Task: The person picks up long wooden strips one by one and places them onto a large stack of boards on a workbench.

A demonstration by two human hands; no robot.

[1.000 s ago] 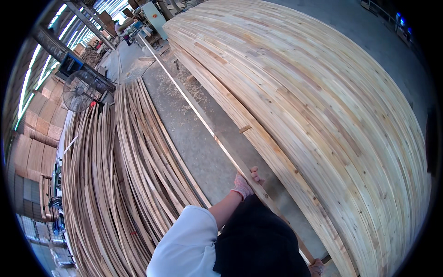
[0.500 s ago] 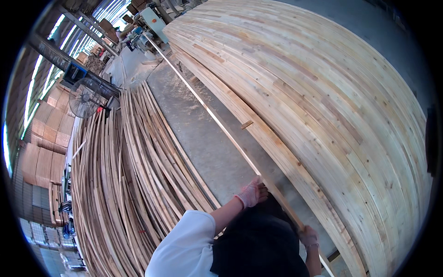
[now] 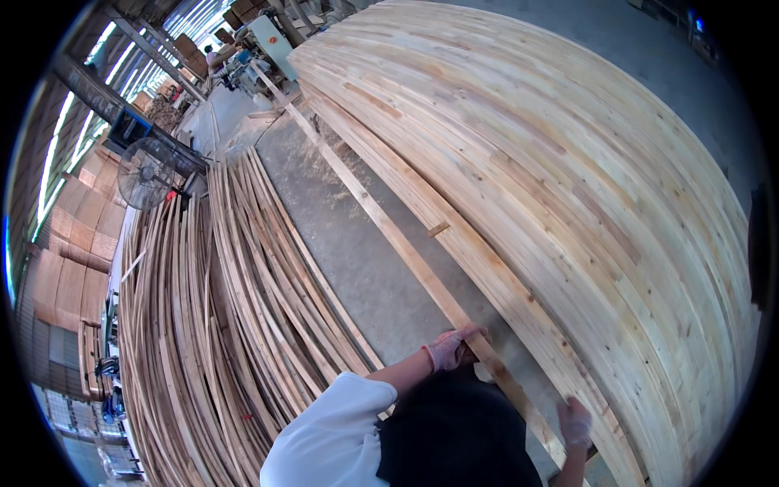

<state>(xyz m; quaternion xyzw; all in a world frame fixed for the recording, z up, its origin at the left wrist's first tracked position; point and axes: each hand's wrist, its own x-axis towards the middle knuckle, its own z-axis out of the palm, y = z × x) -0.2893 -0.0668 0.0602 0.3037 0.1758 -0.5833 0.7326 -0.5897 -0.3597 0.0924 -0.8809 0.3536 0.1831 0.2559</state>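
A long, thin, pale wooden strip (image 3: 381, 227) runs from near the person's body away toward the far machines, lying along the lower edge of a broad, high stack of light-coloured jointed wooden boards (image 3: 568, 187). The left hand (image 3: 449, 349), in a pinkish knitted work glove, is closed over the near part of the strip, fingers wrapped across its top. The right hand (image 3: 576, 422), also gloved, rests on the same strip closer to the body; it appears to grip it, though the fingers are partly hidden at the picture's rim, so how firmly it closes cannot be told.

The strip lies over the grey concrete floor (image 3: 341, 235), which is dusted with sawdust, and sits just beside the board stack, touching or nearly touching its edge. To the left of the bare floor lies a large heap of similar narrow wooden strips (image 3: 219, 325), many deep.

Judging by this, the strip in hand is separated from the stack but not yet among the heap; it is held at its near end only, with the far end resting low. A black floor fan (image 3: 146, 172) stands behind the heap.
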